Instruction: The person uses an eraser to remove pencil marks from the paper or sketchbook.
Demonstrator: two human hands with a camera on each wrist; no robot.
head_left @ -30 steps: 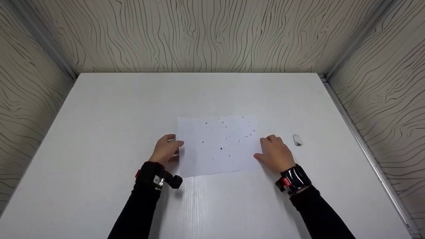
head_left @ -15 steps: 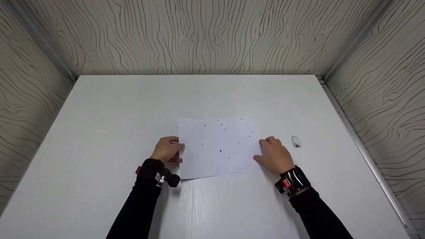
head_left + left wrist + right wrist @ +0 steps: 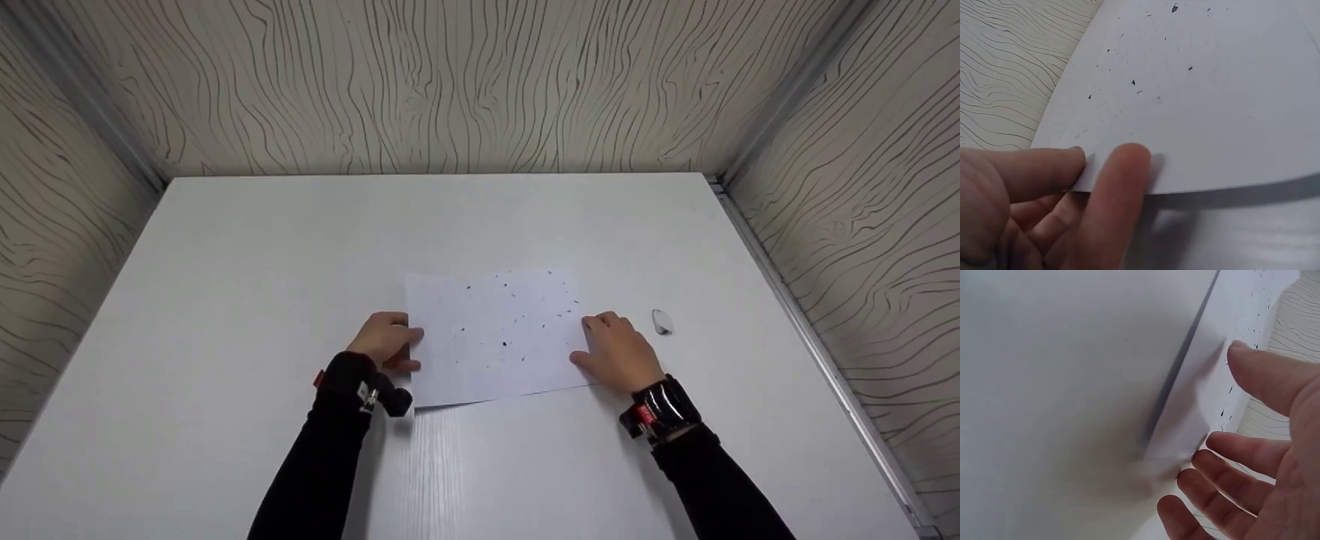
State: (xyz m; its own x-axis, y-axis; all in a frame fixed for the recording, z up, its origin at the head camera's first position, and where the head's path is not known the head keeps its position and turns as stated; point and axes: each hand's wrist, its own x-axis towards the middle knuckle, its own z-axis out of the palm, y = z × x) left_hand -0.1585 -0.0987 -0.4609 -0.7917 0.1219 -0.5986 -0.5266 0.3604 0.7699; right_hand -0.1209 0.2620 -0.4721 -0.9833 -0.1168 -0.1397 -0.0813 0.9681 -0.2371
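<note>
A white sheet of paper [image 3: 480,375], strewn with small dark crumbs [image 3: 505,344], lies at mid-table in the head view. My left hand [image 3: 386,341] pinches its left edge, thumb on top and fingers underneath. That side is lifted a little, with a dark shadow under the front edge. My right hand [image 3: 619,349] is at the right edge. In the right wrist view its thumb [image 3: 1252,363] reaches over the paper, while the spread fingertips [image 3: 1219,439] meet the edge near the corner.
A small white lump with a greyish side [image 3: 662,322], eraser-like, lies on the white table [image 3: 262,247] right of the right hand. Wood-grain panels [image 3: 450,90] stand behind and at both sides. Black wrist devices [image 3: 664,409] sit on both wrists.
My left hand has slid its fingers under the paper's left edge and raised it slightly; the shadow gap at the front has widened. The right hand has barely moved. The head view has shifted slightly.
</note>
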